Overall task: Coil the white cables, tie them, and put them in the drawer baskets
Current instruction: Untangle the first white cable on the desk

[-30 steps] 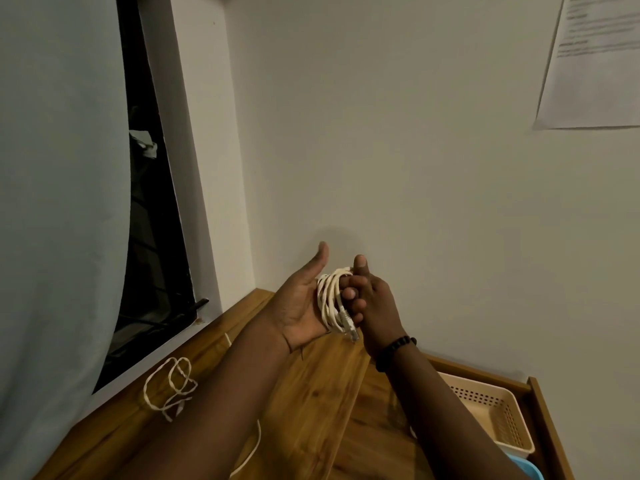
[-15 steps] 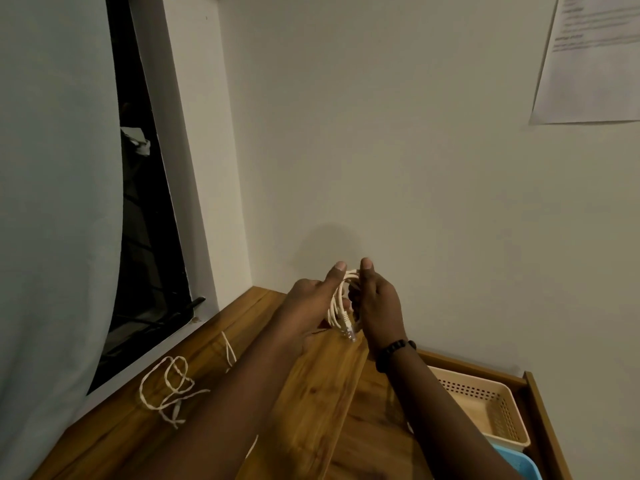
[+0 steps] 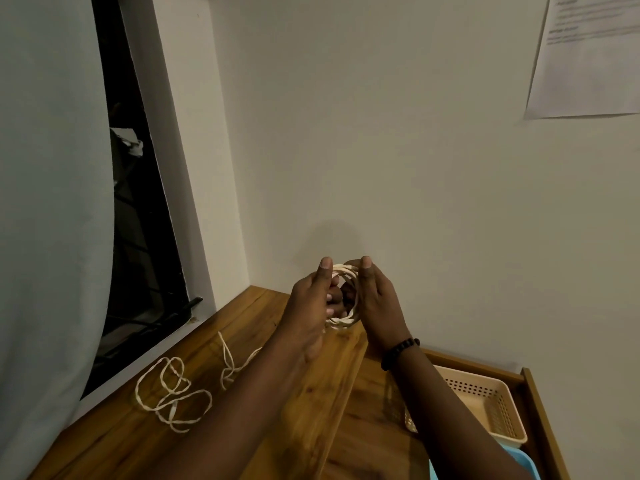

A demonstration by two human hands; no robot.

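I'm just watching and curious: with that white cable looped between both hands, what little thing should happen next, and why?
Probably wrap the cable's free end around the loops to tie them. The coiled cable is held up between the left hand and right hand, gathered but with no tie visible, so it could spring apart. The beige basket in the open drawer waits below the right arm.

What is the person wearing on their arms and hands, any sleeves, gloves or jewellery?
Both forearms are bare as far as the frame shows, with no sleeves or gloves. The right hand has a dark beaded bracelet around its wrist. The left hand and its wrist carry nothing visible; no rings can be made out.
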